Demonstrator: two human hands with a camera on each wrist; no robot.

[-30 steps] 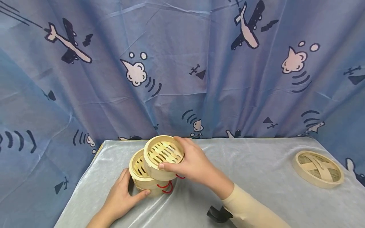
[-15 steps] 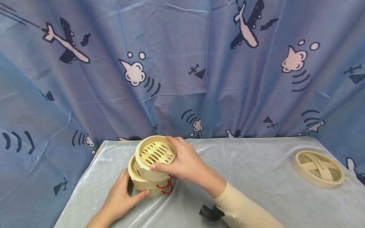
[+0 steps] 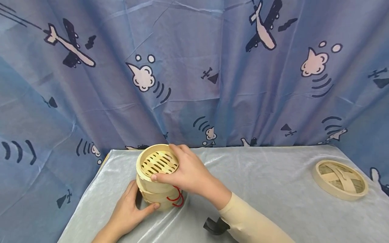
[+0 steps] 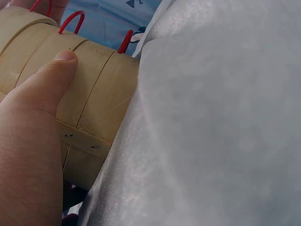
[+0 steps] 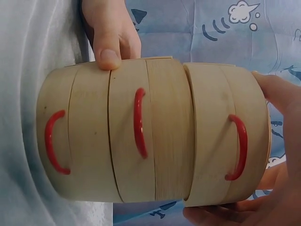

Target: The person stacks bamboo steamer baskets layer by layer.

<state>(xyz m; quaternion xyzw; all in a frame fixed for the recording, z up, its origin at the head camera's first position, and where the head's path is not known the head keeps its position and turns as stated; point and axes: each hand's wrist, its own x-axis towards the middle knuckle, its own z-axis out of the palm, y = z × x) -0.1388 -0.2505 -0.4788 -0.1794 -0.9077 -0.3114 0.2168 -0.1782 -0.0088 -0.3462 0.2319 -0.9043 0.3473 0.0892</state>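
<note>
My right hand grips the upper bamboo steamer basket, thumb on the near rim and fingers at the far side. Its slatted floor faces up. Below it stand two stacked steamer baskets; in the right wrist view the upper basket lines up with the middle one, a thin seam and slight step between them. Red loops stick out of all three walls. Holding the lower baskets from the left, my left hand keeps its thumb pressed against their side; its other fingers are mostly hidden.
A round bamboo steamer lid with crossed bands lies at the right of the table. Grey cloth covers the table. Behind it hangs a blue curtain printed with planes. A black piece sits at my right forearm.
My right hand has moved left with the upper basket, from jutting out at the right to lying almost squarely over the lower baskets. My left hand has stayed in place.
</note>
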